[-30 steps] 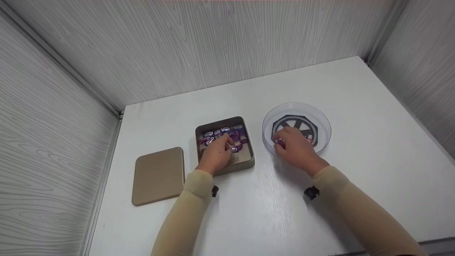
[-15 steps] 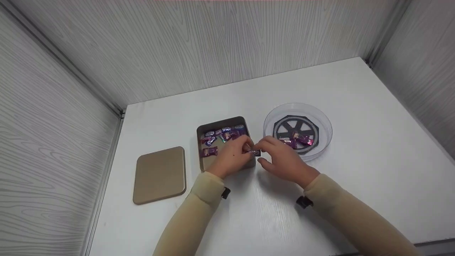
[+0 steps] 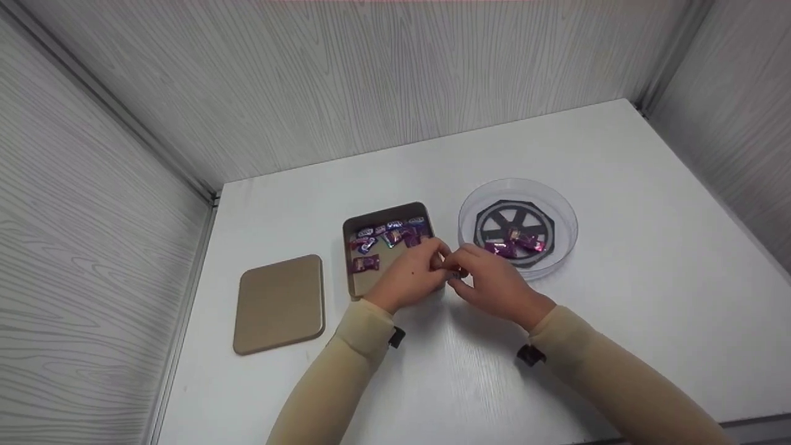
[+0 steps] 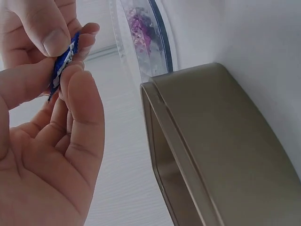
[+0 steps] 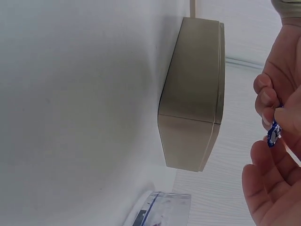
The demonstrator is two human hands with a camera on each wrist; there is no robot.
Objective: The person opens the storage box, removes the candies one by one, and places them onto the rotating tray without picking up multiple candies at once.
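Observation:
A small blue-wrapped candy [image 4: 63, 66] is pinched between both hands above the tin's front right corner. My left hand [image 3: 411, 275] grips it with thumb and index finger. From the other side, the thumb and fingers of my right hand [image 3: 494, 284] pinch it too. The head view mostly hides this candy behind the fingers. Below the left hand stands an uncovered gold-brown tin [image 3: 355, 290] with several purple and blue wrapped candies [image 3: 395, 237] in it. To its right, a round clear dish [image 3: 562, 247] contains a few purple wrapped candies [image 3: 525, 242] on a dark spoked pattern.
The tin's flat lid [image 3: 279, 304] lies on the white table [image 3: 649, 259] to the left of the tin. Wood-grain panels [image 3: 401, 74] enclose the table at the back and both sides.
My right hand has left the clear dish, where purple candies now lie. My left hand has lifted a candy out of the tin and moved right, and both hands have met on it.

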